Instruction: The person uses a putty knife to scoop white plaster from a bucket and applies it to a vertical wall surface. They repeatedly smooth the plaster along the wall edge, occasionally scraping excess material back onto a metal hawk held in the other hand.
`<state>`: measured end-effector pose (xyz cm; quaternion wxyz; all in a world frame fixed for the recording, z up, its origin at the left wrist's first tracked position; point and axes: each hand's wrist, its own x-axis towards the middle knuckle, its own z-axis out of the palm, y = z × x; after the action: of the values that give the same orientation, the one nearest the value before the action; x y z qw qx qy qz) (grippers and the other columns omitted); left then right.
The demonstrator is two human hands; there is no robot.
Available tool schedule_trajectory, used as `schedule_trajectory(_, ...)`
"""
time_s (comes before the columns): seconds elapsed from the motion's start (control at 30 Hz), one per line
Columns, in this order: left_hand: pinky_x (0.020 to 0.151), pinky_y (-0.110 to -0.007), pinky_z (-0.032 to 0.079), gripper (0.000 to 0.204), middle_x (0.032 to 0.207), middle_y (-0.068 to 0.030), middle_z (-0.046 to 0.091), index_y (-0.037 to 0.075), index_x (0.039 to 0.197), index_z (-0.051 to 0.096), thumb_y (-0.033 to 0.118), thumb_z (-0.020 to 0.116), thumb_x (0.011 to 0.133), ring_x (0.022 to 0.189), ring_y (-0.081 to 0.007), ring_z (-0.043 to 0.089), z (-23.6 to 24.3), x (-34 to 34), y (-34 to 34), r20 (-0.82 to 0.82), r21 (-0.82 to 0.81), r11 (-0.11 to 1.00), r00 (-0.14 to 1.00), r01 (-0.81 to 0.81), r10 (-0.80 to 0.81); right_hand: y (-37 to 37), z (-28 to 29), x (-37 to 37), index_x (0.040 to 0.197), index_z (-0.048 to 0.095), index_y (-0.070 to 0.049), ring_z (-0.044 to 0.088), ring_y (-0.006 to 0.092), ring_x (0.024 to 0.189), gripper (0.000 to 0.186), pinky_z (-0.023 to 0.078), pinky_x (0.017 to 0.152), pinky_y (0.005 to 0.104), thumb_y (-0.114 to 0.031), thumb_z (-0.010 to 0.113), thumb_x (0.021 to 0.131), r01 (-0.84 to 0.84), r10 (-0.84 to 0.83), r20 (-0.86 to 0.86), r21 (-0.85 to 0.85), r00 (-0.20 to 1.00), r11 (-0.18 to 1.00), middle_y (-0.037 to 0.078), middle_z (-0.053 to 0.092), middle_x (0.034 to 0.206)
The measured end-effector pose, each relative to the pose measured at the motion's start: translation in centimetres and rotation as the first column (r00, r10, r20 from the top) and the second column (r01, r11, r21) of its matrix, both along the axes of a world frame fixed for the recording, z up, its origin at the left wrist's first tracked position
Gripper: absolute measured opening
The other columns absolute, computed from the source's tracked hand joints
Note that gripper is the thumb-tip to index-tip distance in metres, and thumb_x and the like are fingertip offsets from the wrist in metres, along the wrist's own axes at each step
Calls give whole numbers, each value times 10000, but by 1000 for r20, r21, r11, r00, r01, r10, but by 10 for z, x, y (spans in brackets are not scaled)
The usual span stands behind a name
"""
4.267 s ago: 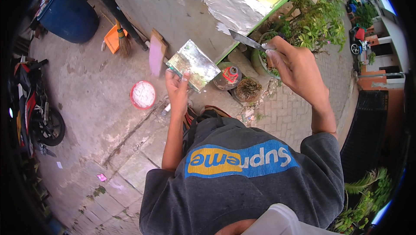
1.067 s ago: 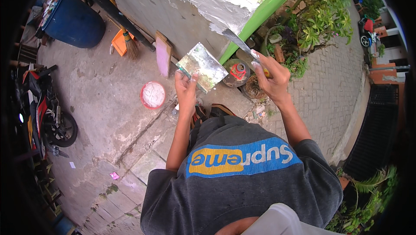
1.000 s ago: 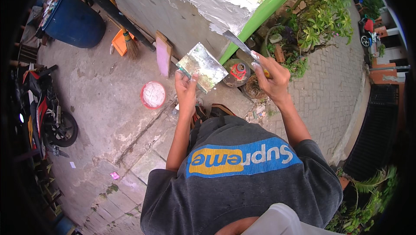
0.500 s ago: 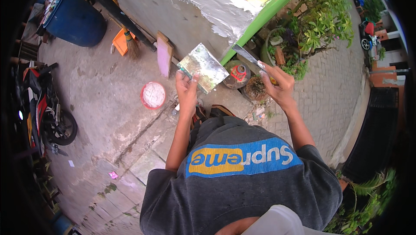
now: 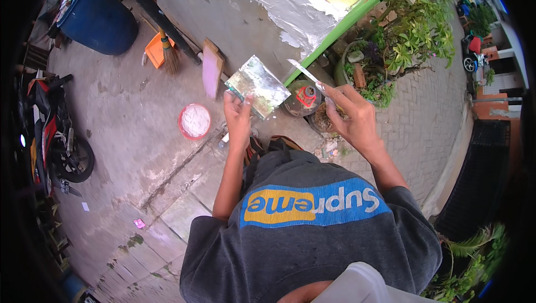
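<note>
Red bowl point(image 5: 194, 121) of white paste, floor-set

— What's moved since a few seconds back?

— The right hand point(image 5: 353, 117). It was raised high and well off to the side with the thin metal scraper blade point(image 5: 305, 72); now it has dropped and come in nearer the flat square smeared metal plate point(image 5: 258, 85).

— And the blade itself?

— Its tip now points toward the plate's right edge, just beside it.
</note>
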<state>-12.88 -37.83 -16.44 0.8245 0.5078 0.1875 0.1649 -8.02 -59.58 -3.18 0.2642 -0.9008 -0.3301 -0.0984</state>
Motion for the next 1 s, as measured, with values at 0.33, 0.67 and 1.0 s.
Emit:
schedule_trajectory(0.33,665,-206,467,346,1095,-106,622,10,1238,425,87,572,934,883,-89,582,-1,-1,-1,-33,17,1000,999,-21,21,0,-4,5,1130,676,-162,593,233,686,439,471,550,346,-2,674,721,41,-42,152,13,988,999,67,565,829)
schedule_trajectory(0.67,674,-217,477,420,1124,-106,610,9,1294,389,83,579,926,914,-99,584,-12,-2,2,-48,38,999,999,-4,6,2,8,14,1094,695,-180,590,200,680,440,464,527,315,-26,680,681,25,-12,290,-39,957,999,46,569,820)
schedule_trajectory(1.0,645,-192,445,320,1060,-85,631,3,1218,443,60,569,929,867,-74,569,-2,-3,-2,-47,0,999,998,-44,44,8,19,21,1103,688,-97,572,221,589,345,448,533,318,-4,650,773,14,-17,41,81,999,997,91,604,777)
